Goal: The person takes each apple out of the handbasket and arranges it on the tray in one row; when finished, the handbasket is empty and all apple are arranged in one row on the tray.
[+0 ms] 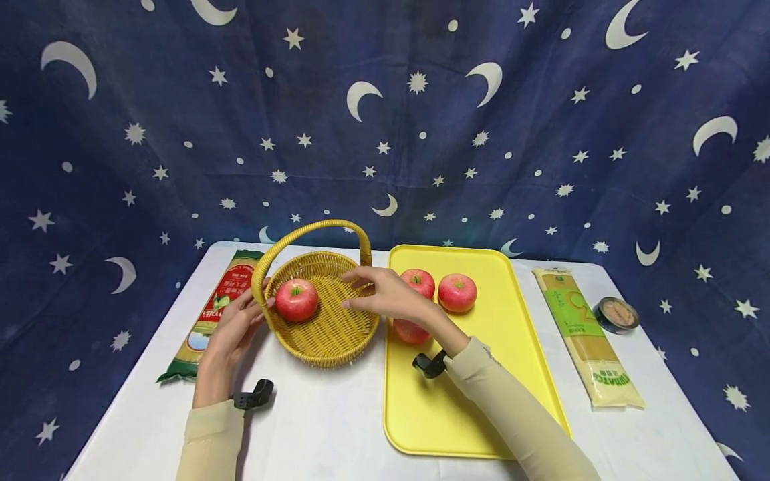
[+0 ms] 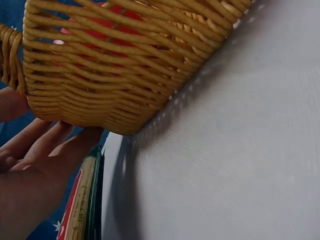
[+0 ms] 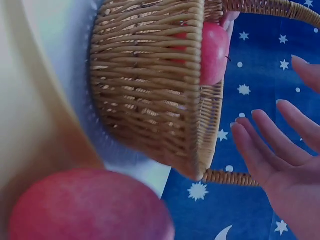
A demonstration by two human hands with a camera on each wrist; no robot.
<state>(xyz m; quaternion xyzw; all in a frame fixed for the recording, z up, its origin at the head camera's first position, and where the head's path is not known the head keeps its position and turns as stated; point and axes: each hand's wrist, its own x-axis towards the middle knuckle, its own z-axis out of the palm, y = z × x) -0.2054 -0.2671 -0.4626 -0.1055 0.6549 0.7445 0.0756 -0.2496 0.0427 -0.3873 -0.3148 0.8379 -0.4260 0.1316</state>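
A yellow wicker basket (image 1: 327, 337) with an arched handle stands on the table, a red apple (image 1: 297, 300) inside against its left side. My left hand (image 1: 231, 327) holds the basket's left rim by the foot of the handle; in the left wrist view its fingers (image 2: 60, 142) lie along the outer wall. Over the right part of the basket is my right hand (image 1: 385, 292), its fingers spread and nothing in them. The right wrist view has this hand (image 3: 287, 160) beside the basket mouth, apart from the apple.
Right of the basket lies a yellow tray (image 1: 481, 407) with three apples, one (image 1: 457, 292) at the back; my right forearm crosses it. A red-and-green pasta packet (image 1: 201, 334) lies left, a noodle packet (image 1: 586, 337) and a round tin (image 1: 617, 314) right. A starry curtain (image 1: 385, 120) hangs behind.
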